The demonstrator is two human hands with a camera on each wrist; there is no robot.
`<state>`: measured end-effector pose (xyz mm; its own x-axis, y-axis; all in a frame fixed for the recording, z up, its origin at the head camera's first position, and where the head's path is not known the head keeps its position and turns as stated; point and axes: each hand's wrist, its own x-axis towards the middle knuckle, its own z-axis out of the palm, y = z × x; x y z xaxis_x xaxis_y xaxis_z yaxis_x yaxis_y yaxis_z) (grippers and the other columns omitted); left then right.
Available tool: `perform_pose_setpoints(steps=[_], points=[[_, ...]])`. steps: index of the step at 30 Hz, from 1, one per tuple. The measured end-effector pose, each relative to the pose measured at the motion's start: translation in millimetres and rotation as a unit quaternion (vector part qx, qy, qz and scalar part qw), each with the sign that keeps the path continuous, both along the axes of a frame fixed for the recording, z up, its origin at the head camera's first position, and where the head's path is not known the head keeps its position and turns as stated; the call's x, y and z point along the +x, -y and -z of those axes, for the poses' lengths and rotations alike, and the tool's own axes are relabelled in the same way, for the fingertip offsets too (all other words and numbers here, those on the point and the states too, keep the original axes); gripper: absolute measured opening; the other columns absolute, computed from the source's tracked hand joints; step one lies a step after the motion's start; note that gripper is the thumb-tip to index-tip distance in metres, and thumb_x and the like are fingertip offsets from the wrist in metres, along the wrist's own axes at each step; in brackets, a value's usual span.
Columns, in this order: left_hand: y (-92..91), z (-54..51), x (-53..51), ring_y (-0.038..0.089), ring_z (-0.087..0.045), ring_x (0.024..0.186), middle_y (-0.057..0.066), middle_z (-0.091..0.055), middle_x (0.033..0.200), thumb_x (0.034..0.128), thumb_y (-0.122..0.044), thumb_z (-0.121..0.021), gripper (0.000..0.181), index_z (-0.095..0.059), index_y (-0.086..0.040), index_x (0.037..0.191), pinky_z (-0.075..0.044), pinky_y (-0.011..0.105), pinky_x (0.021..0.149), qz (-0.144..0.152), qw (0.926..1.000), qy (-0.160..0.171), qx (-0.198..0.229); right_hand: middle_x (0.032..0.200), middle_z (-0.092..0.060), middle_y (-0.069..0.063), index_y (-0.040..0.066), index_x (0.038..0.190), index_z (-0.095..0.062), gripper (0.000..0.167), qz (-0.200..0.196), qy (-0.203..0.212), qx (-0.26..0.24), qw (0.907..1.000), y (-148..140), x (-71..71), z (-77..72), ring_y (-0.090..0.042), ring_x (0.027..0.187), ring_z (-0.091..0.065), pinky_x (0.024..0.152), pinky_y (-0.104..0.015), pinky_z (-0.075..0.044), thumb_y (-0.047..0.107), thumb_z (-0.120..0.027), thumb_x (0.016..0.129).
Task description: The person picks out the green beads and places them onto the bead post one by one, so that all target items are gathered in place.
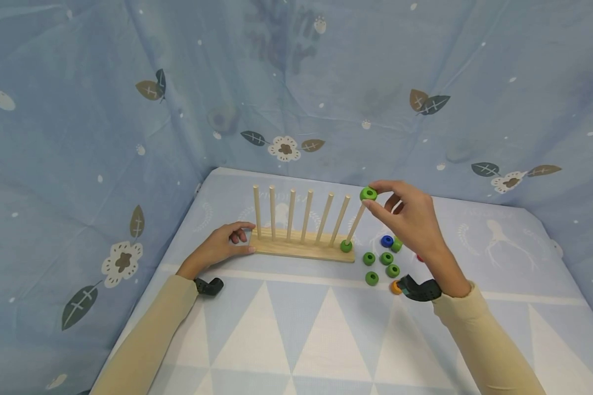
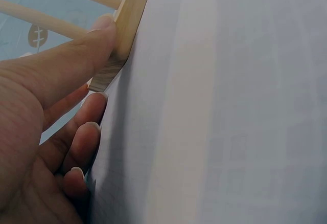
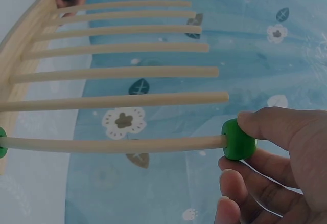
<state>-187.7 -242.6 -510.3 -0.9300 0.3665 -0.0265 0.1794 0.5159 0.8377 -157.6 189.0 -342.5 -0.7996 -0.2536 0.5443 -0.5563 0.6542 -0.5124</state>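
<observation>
A wooden base (image 1: pixel 301 250) with several upright pegs stands on the table. One green bead (image 1: pixel 346 246) sits at the bottom of the rightmost peg (image 3: pixel 112 145). At that peg's top, my right hand (image 1: pixel 412 216) pinches another green bead (image 1: pixel 368 194) between thumb and fingers; in the right wrist view this bead (image 3: pixel 239 139) meets the peg's tip. My left hand (image 1: pixel 219 247) holds the left end of the base, and in the left wrist view its thumb (image 2: pixel 76 60) lies on the base's edge (image 2: pixel 125 35), with the fingers around the end.
Several loose green beads (image 1: pixel 386 258), a blue bead (image 1: pixel 387 241) and an orange bead (image 1: pixel 396 287) lie right of the base. A red bead (image 1: pixel 420 258) is partly hidden by my right arm. Patterned blue cloth (image 1: pixel 296 82) hangs behind the table.
</observation>
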Motion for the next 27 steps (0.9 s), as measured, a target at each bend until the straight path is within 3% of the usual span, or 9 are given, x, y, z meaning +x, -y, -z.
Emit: perform_pose_setpoints(steps=[13, 27], points=[[1.2, -2.5, 1.1, 0.024, -0.051, 0.089, 0.007, -0.060, 0.102, 0.0868, -0.030, -0.086, 0.064, -0.060, -0.012, 0.143, -0.042, 0.040, 0.082, 0.004, 1.0000, -0.001, -0.003, 0.107, -0.074, -0.001, 0.015, 0.122, -0.075, 0.029, 0.011, 0.018, 0.009, 0.9997, -2, 3.0, 2.0, -0.011, 0.069, -0.058, 0.054, -0.021, -0.042, 0.024, -0.079, 0.094], [1.5, -3.1, 1.7, 0.025, -0.049, 0.090, 0.010, -0.060, 0.103, 0.0878, -0.028, -0.085, 0.064, -0.059, -0.012, 0.143, -0.041, 0.041, 0.083, 0.004, 1.0000, -0.002, 0.000, 0.105, -0.074, -0.001, 0.014, 0.120, -0.075, 0.024, 0.015, 0.032, 0.007, 0.9993, -13, 8.2, 10.1, -0.011, 0.066, -0.058, 0.055, -0.019, -0.046, 0.019, -0.075, 0.097]])
